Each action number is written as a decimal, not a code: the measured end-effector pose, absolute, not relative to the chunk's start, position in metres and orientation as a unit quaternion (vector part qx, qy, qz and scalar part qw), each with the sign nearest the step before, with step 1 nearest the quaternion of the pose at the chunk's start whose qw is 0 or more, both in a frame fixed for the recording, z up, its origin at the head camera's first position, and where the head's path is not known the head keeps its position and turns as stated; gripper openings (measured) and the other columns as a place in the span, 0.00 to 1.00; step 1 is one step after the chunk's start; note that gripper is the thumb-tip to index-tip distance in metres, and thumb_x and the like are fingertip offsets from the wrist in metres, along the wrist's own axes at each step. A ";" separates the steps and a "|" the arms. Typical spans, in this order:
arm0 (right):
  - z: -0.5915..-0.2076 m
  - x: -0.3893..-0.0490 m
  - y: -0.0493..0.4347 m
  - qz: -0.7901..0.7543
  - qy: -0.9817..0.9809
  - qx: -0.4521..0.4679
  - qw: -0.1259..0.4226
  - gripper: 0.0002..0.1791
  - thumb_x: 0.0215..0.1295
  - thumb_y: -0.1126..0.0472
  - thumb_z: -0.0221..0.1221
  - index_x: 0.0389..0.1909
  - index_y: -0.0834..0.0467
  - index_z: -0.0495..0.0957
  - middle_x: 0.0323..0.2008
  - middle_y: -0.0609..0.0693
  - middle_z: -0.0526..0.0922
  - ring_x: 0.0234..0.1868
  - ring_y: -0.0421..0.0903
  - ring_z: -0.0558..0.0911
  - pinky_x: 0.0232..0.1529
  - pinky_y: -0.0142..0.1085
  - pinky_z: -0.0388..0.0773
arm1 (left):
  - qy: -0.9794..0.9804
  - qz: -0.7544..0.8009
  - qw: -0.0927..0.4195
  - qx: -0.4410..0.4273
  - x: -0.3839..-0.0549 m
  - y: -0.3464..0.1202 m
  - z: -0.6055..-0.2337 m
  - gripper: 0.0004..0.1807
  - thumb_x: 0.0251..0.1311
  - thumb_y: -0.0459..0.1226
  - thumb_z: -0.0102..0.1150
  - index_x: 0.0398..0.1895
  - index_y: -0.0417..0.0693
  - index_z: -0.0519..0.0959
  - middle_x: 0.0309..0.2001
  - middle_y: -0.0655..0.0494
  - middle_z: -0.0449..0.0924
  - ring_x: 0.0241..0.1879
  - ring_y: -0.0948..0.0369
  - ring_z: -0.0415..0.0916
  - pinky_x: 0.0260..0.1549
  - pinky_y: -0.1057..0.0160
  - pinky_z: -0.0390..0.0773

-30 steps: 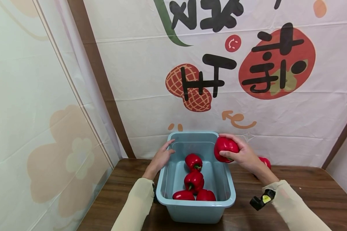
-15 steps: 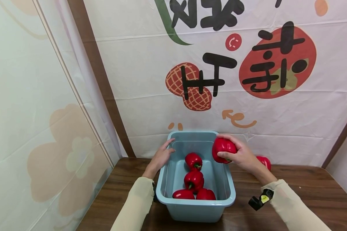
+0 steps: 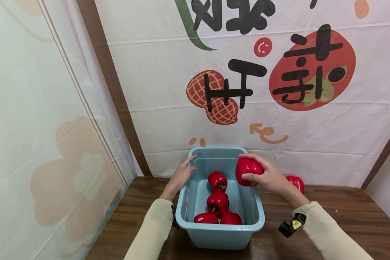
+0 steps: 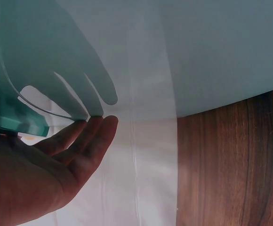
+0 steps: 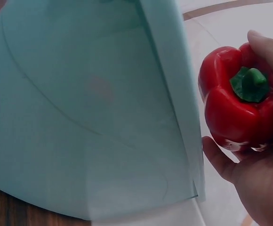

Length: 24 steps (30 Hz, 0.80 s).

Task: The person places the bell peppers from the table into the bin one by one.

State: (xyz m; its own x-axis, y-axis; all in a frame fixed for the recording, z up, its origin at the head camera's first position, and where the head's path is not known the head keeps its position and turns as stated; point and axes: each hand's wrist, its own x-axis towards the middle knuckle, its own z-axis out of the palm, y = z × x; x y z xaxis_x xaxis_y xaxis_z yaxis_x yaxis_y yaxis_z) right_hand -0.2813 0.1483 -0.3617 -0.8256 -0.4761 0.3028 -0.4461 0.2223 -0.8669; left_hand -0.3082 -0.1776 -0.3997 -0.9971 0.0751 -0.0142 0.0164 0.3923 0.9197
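Note:
My right hand [image 3: 268,176] holds a red bell pepper [image 3: 247,170] above the right rim of a light blue plastic tub [image 3: 219,236]. The right wrist view shows this pepper [image 5: 242,106] with its green stem, thumb and fingers around it, beside the tub wall [image 5: 103,117]. Several red bell peppers [image 3: 218,203] lie on the tub's floor. At the left rim, my left hand [image 3: 181,177] rests with its thumb and index finger reaching over the edge. In the left wrist view other fingers [image 4: 99,139] touch the tub's outer wall, extended and slightly bent.
Another red bell pepper [image 3: 296,183] lies on the brown wooden table [image 3: 338,220], partly behind my right forearm. A printed white cloth [image 3: 162,133] hangs at the back, and another cloth panel [image 3: 35,151] stands on the left.
My right hand has carried the bell pepper a little left and slightly down, further over the tub. The pepper on the table shows more from behind the forearm. My left hand stays put.

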 end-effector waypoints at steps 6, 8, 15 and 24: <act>-0.362 -0.279 0.146 -0.547 0.783 -0.294 0.028 0.41 0.54 0.58 0.72 0.69 0.45 0.66 0.64 0.56 0.68 0.63 0.64 0.66 0.42 0.44 0.84 | 0.833 0.551 0.027 0.027 -0.309 -0.177 -0.400 0.30 0.69 0.42 0.44 0.75 0.61 0.62 0.78 0.48 0.52 0.70 0.43 0.59 0.65 0.33 0.58; -0.361 -0.278 0.145 -0.547 0.782 -0.296 0.032 0.41 0.54 0.58 0.72 0.69 0.44 0.66 0.64 0.57 0.68 0.63 0.65 0.66 0.42 0.44 0.84 | 0.833 0.551 0.028 0.026 -0.309 -0.178 -0.400 0.30 0.69 0.42 0.44 0.75 0.61 0.62 0.78 0.48 0.52 0.70 0.43 0.59 0.65 0.33 0.58; -0.361 -0.279 0.142 -0.544 0.780 -0.305 0.049 0.39 0.55 0.57 0.71 0.68 0.44 0.66 0.62 0.57 0.69 0.61 0.64 0.68 0.42 0.44 0.84 | 0.832 0.553 0.029 0.024 -0.309 -0.177 -0.400 0.30 0.69 0.42 0.44 0.75 0.62 0.62 0.77 0.48 0.52 0.69 0.42 0.60 0.64 0.32 0.59; -0.366 -0.285 0.141 -0.542 0.781 -0.305 0.062 0.40 0.54 0.56 0.72 0.68 0.42 0.67 0.61 0.56 0.70 0.61 0.63 0.69 0.42 0.45 0.84 | 0.830 0.556 0.030 0.019 -0.308 -0.177 -0.400 0.30 0.69 0.43 0.44 0.75 0.63 0.62 0.78 0.49 0.52 0.70 0.42 0.60 0.64 0.32 0.58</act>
State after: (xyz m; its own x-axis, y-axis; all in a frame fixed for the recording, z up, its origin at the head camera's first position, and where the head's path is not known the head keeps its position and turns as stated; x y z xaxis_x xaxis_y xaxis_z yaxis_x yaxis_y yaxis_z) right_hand -0.2854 0.1414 -0.3656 -0.8062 -0.5433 0.2343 -0.4093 0.2262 -0.8839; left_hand -0.3082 -0.1768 -0.3998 -0.9975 0.0652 -0.0285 -0.0016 0.3803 0.9249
